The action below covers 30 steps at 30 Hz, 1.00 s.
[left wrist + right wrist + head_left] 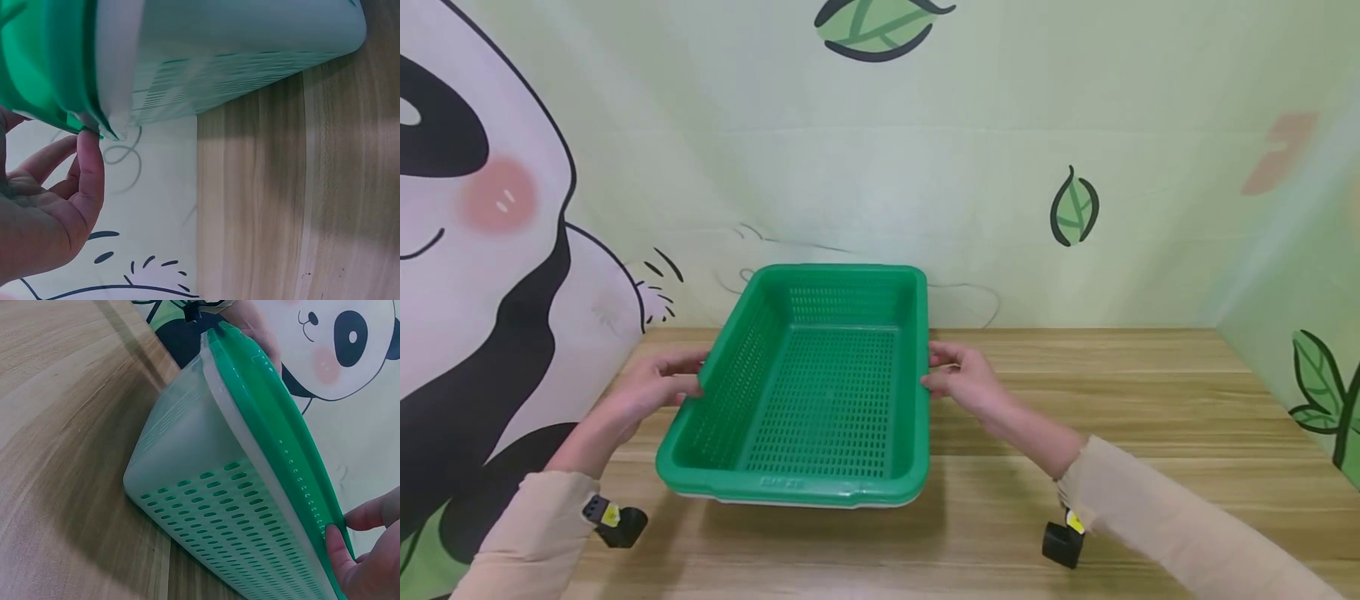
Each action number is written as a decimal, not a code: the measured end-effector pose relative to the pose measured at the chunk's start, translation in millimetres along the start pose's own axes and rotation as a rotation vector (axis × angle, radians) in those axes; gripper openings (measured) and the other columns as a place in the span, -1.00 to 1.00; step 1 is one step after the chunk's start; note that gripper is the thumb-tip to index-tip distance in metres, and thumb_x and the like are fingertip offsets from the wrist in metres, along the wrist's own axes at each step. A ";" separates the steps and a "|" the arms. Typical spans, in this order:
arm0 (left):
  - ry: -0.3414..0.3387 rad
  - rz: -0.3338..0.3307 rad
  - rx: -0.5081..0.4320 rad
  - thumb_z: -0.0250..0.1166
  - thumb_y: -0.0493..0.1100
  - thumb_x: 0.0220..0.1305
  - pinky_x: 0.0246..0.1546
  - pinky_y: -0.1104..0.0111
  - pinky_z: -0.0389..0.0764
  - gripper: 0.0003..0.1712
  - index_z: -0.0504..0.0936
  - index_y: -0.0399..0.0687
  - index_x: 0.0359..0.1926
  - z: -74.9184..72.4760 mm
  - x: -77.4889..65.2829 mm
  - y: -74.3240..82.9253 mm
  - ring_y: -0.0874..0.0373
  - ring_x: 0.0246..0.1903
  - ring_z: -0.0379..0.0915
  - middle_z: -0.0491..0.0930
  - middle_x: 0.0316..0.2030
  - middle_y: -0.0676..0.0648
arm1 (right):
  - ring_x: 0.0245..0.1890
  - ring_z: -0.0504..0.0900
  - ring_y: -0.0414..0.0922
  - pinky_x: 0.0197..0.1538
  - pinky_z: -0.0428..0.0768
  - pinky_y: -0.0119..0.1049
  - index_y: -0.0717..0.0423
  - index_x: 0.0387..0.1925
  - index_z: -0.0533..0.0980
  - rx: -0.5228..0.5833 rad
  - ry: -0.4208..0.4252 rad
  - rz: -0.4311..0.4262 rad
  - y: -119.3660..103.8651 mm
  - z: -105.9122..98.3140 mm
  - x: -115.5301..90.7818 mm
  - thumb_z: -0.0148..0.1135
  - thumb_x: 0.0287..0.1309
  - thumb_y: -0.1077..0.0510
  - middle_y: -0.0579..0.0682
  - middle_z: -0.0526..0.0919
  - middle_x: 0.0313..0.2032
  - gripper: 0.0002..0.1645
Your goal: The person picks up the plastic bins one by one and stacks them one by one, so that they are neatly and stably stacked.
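A green slotted plastic basket sits nested in a white one, whose outer wall shows in both wrist views. Nothing lies inside the green basket. At the left side, my left hand pinches the green rim between thumb and fingers. Opposite it, my right hand pinches the right rim the same way. The baskets' near edge stands above the tabletop with a shadow below; whether their base touches the wood, I cannot tell.
The wood-grain table extends to both sides of the baskets. Behind it hangs a pale green cloth printed with leaves and a large panda. Small black devices are strapped at both wrists.
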<state>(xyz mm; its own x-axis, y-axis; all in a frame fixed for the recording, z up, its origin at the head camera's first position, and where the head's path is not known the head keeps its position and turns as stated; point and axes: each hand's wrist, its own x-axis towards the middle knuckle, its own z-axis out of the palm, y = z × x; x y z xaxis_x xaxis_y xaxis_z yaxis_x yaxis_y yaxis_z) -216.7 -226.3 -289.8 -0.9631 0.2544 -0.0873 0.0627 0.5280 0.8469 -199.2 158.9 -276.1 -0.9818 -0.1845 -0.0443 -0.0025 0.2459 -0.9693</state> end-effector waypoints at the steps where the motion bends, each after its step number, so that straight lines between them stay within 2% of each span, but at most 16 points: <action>1: -0.003 -0.008 -0.003 0.06 -0.25 0.18 -0.01 -0.04 0.40 -0.35 0.16 -0.29 0.30 0.3 0.3 -0.6 -0.19 0.07 0.27 0.28 0.17 -0.38 | -0.30 0.51 -0.15 -0.13 0.58 -0.20 0.43 0.21 0.21 0.004 0.003 0.004 0.1 0.5 0.1 0.05 0.06 0.44 0.22 0.38 -0.12 -0.38; 6: -0.008 -0.031 -0.020 0.05 -0.24 0.19 0.02 -0.06 0.36 -0.35 0.14 -0.35 0.29 1.5 1.2 -2.1 -0.22 0.11 0.23 0.22 0.21 -0.39 | -0.25 0.50 -0.12 -0.12 0.57 -0.18 0.42 0.21 0.21 0.004 0.015 0.003 -0.3 2.1 -0.3 0.05 0.07 0.45 0.23 0.39 -0.11 -0.38; 13: -0.016 -0.038 -0.045 0.04 -0.25 0.19 0.03 -0.07 0.33 -0.35 0.13 -0.36 0.30 1.6 1.3 -3.7 -0.23 0.12 0.20 0.20 0.22 -0.39 | -0.22 0.50 -0.08 -0.20 0.58 -0.32 0.43 0.21 0.22 -0.016 0.034 -0.003 1.2 4.6 -0.2 0.04 0.08 0.45 0.27 0.40 -0.07 -0.40; 19: -0.024 -0.027 -0.038 0.03 -0.24 0.20 0.01 -0.05 0.35 -0.36 0.13 -0.37 0.29 2.2 0.5 -7.0 -0.22 0.12 0.18 0.18 0.23 -0.39 | -0.16 0.49 0.00 -0.17 0.58 -0.27 0.47 0.19 0.21 -0.046 0.031 0.010 2.1 5.5 -0.1 0.07 0.06 0.46 0.26 0.39 -0.07 -0.39; 25: -0.029 -0.037 -0.047 0.04 -0.24 0.21 0.01 -0.05 0.34 -0.35 0.12 -0.37 0.30 2.5 0.1 -8.4 -0.22 0.12 0.17 0.17 0.23 -0.39 | -0.17 0.47 -0.03 -0.20 0.57 -0.33 0.46 0.20 0.20 -0.048 0.019 0.020 4.2 4.9 -0.9 0.08 0.06 0.43 0.23 0.38 -0.09 -0.38; 30: -0.039 -0.040 -0.049 0.05 -0.23 0.21 0.03 -0.08 0.32 -0.34 0.10 -0.37 0.30 2.8 0.8 -8.3 -0.24 0.15 0.14 0.15 0.24 -0.39 | -0.07 0.45 0.04 -0.07 0.53 -0.21 0.42 0.21 0.21 -0.046 0.036 0.015 6.3 6.2 -3.3 0.09 0.08 0.40 0.24 0.38 -0.04 -0.37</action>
<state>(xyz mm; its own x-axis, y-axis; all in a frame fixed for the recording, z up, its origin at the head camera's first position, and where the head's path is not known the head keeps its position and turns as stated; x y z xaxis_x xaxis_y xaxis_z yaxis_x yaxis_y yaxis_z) -217.2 -228.2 -298.4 -0.9536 0.2662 -0.1410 0.0109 0.4983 0.8670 -194.7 155.2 -283.6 -0.9880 -0.1466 -0.0492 0.0043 0.2920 -0.9564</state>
